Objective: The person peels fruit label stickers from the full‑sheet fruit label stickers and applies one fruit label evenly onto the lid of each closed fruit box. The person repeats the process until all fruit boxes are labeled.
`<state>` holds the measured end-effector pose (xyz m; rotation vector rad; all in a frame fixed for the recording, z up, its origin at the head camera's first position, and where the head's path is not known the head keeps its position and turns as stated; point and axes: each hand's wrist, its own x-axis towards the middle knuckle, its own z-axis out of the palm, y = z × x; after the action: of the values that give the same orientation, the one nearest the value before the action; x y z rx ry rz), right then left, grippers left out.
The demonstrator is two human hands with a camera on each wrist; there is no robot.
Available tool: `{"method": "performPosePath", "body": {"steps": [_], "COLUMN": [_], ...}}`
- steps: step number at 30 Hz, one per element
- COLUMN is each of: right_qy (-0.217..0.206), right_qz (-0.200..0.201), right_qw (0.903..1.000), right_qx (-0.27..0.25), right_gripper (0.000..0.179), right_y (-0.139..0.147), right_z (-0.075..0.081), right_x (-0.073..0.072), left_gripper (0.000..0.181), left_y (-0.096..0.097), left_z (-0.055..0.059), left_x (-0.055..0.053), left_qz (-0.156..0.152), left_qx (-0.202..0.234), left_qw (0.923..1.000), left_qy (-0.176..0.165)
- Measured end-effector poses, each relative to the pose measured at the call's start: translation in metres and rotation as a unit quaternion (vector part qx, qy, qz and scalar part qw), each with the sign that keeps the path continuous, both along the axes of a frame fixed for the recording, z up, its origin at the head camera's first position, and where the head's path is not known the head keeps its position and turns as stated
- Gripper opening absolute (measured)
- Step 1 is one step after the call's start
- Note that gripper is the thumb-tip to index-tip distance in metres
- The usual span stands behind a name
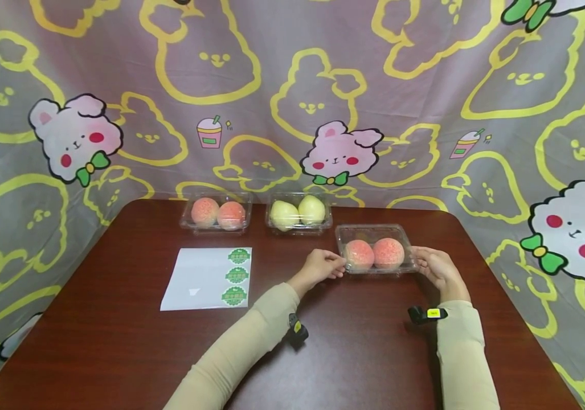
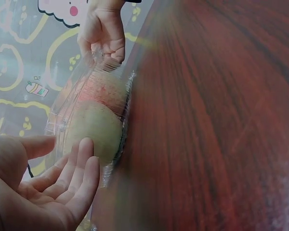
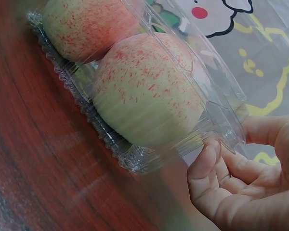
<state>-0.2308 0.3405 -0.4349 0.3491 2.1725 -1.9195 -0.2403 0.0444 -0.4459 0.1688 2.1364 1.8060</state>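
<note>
A clear plastic clamshell box [image 1: 374, 231] with two peaches [image 1: 388, 253] inside stands at the right of the table. My right hand [image 1: 437, 269] pinches the box's right end between thumb and fingers, as the right wrist view shows closely. At the opposite end is my left hand [image 1: 321, 266], its fingertips at the box's front left corner. In the left wrist view the left thumb and fingers [image 2: 77, 180] are spread apart and fairly straight; whether they press on the plastic I cannot tell. The lid [image 3: 209, 91] lies over the peaches.
On the brown table [image 1: 292, 341], a second box of peaches [image 1: 205, 213] stands at the back left. Beside it is a box with two pale yellow-green fruits [image 1: 285, 215]. A white sheet [image 1: 197, 279] with green round stickers [image 1: 237, 275] lies at left. A patterned curtain [image 1: 266, 74] hangs behind.
</note>
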Motion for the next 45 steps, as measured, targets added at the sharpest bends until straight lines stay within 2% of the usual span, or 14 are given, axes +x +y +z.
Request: {"method": "performPosePath", "body": {"steps": [5,8,18,25,29,35,41,45], "right_qy": [0.000,-0.001,0.004,-0.004,-0.003,-0.002,-0.001,0.001], "right_qz": [0.005,0.013,0.035,0.049,0.065,0.084,0.106,0.119], "right_qw": [1.0000,0.9997,0.9992,0.9988,0.9976,0.9960,0.9928,0.9912], "right_qx": [0.008,0.019,0.019,-0.006,0.021,0.033,0.056,0.059], "right_gripper": [0.043,0.040,0.011,0.013,0.014,0.020,0.033,0.030], "right_y": [0.001,0.001,0.003,-0.002,-0.005,-0.007,-0.009,-0.010], "right_z": [0.001,0.001,0.001,0.002,0.002,0.004,0.005,0.004], "right_x": [0.000,-0.001,-0.002,-0.002,-0.002,-0.003,-0.004,-0.005], "left_gripper": [0.025,0.024,0.022,0.021,0.022,0.022,0.021,0.021], "left_y": [0.002,0.001,-0.006,-0.014,-0.018,-0.023,-0.029,-0.033], "left_z": [0.000,0.000,0.003,0.003,0.003,0.004,0.005,0.005], "left_x": [0.000,0.001,0.004,0.006,0.007,0.008,0.008,0.009], "left_qz": [0.008,0.007,0.008,-0.002,-0.002,-0.006,-0.010,-0.015], "left_qx": [0.005,0.008,0.011,0.005,0.002,0.001,-0.012,-0.022], "left_qw": [1.0000,0.9999,0.9999,1.0000,1.0000,1.0000,0.9999,0.9996], "left_qy": [0.005,0.002,-0.005,-0.008,-0.009,-0.003,-0.004,-0.003]}}
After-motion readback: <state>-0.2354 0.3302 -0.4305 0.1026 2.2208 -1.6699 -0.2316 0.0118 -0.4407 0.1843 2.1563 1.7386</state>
